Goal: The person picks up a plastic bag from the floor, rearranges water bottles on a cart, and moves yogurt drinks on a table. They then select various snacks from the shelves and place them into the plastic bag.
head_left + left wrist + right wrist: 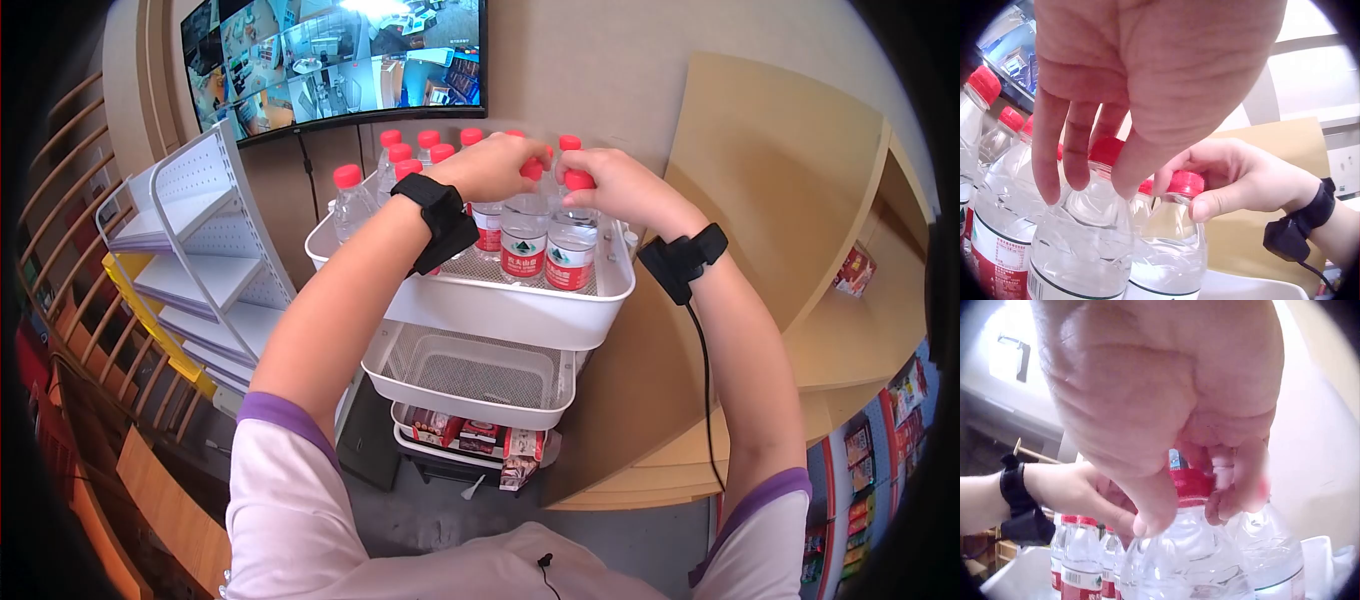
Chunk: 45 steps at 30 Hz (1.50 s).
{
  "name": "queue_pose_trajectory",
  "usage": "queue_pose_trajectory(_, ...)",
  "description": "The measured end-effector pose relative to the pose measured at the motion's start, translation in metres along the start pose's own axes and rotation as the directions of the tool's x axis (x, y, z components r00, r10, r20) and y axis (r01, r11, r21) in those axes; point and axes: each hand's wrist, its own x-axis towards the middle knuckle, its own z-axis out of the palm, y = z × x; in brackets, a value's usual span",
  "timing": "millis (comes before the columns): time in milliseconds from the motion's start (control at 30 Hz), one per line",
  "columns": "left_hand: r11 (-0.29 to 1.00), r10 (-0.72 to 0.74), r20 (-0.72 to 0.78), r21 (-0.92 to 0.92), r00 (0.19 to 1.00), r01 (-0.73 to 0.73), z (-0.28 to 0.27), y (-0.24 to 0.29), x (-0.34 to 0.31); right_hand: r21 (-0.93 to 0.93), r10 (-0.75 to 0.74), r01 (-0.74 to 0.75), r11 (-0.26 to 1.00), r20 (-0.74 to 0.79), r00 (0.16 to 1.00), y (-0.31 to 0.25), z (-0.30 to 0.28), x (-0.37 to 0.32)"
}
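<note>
The left hand [503, 168] has its thumb and fingers placed round the red cap of one water bottle [523, 250], holding it from above. The right hand [625, 186] pinches the red cap of the neighbouring water bottle [571, 258]. Both bottles stand upright, side by side, at the front of the white top tray [480, 298] of a cart (their red labels face the person). More capped bottles [347, 207] stand behind and to the left. Below is a middle tray [470, 402], and red packages [480, 434] lie lower still.
</note>
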Motion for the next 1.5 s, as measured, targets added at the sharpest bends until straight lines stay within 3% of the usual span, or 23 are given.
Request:
queue_pose_trajectory(33,1.0,-0.005,-0.006,-0.002,1.0,0.005,0.0,-0.001,-0.001,0.109,-0.01,0.008,0.994,0.018,1.0,0.002,-0.001,0.0)
queue_pose_trajectory(133,1.0,0.02,-0.001,0.001,1.0,-0.02,0.0,-0.005,0.0,0.203,-0.015,0.013,0.979,0.011,1.0,0.012,0.0,0.002)
queue_pose_trajectory(367,0.998,-0.022,-0.006,0.052,1.0,0.022,-0.013,0.007,-0.011,0.191,-0.002,-0.004,0.982,0.036,0.999,0.011,0.003,0.004)
queue_pose_trajectory(433,0.996,0.069,-0.085,0.055,0.994,-0.065,-0.031,0.004,-0.019,0.07,-0.045,0.042,0.997,0.042,0.998,0.009,0.001,0.004)
queue_pose_trajectory(467,0.966,0.217,-0.172,0.176,0.961,-0.187,-0.039,-0.01,-0.02,0.079,-0.057,0.054,0.995,0.044,0.997,0.006,0.0,0.002)
queue_pose_trajectory(567,0.987,-0.037,-0.079,0.151,0.996,0.048,-0.091,0.019,-0.053,-0.029,-0.114,0.113,0.993,-0.021,0.993,-0.012,-0.01,0.001)
queue_pose_trajectory(633,0.965,-0.051,-0.069,0.254,0.996,0.067,-0.111,0.012,-0.068,-0.15,-0.121,0.092,0.984,-0.204,0.971,-0.033,-0.018,0.01)
queue_pose_trajectory(667,0.964,-0.08,-0.046,0.25,0.996,0.089,-0.117,0.009,-0.076,-0.097,-0.153,0.134,0.986,-0.22,0.964,-0.042,-0.018,0.018)
queue_pose_trajectory(767,0.919,-0.145,-0.015,0.369,0.989,0.141,-0.118,-0.012,-0.095,0.076,-0.279,0.291,0.954,-0.138,0.95,-0.062,0.001,0.046)
queue_pose_trajectory(833,0.909,-0.198,-0.006,0.373,0.98,0.186,-0.113,-0.023,-0.106,0.061,-0.326,0.333,0.941,-0.104,0.94,-0.086,0.013,0.06)
queue_pose_trajectory(900,0.9,-0.226,0.035,0.389,0.973,0.195,-0.105,-0.045,-0.114,-0.068,-0.341,0.337,0.939,-0.045,0.939,-0.098,0.031,0.082)
queue_pose_trajectory(967,0.908,-0.253,0.03,0.352,0.967,0.227,-0.101,-0.06,-0.122,-0.035,-0.314,0.314,0.949,0.01,0.949,-0.105,0.048,0.098)
queue_pose_trajectory(1033,0.904,-0.388,0.064,0.22,0.92,0.366,-0.099,-0.059,-0.132,-0.006,-0.285,0.286,0.958,0.068,0.956,-0.106,0.056,0.104)
queue_pose_trajectory(1100,0.907,-0.405,0.08,0.164,0.911,0.389,-0.101,-0.058,-0.136,0.02,-0.327,0.328,0.944,-0.037,0.944,-0.103,0.061,0.107)
queue_pose_trajectory(1167,0.873,-0.48,0.104,-0.033,0.871,0.486,-0.102,-0.059,-0.14,0.039,-0.334,0.337,0.941,-0.068,0.94,-0.094,0.059,0.108)
queue_pose_trajectory(1233,0.898,-0.44,0.064,0.047,0.896,0.438,-0.103,-0.062,-0.14,0.059,-0.336,0.343,0.937,-0.099,0.936,-0.091,0.051,0.102)
queue_pose_trajectory(1300,0.915,-0.387,0.028,0.133,0.922,0.38,-0.102,-0.064,-0.138,0.198,-0.214,0.198,0.96,0.061,0.975,-0.085,0.035,0.095)
queue_pose_trajectory(1333,0.927,-0.352,-0.01,0.136,0.936,0.35,-0.099,-0.065,-0.136,0.256,-0.179,0.157,0.954,0.066,0.982,-0.082,0.034,0.094)
queue_pose_trajectory(1433,0.949,-0.268,-0.064,0.156,0.961,0.275,-0.095,-0.064,-0.129,0.242,-0.262,0.257,0.936,-0.012,0.965,-0.071,0.031,0.092)
queue_pose_trajectory(1500,0.957,-0.224,-0.073,0.172,0.972,0.234,-0.092,-0.06,-0.123,0.172,-0.27,0.262,0.95,0.03,0.962,-0.066,0.029,0.087)
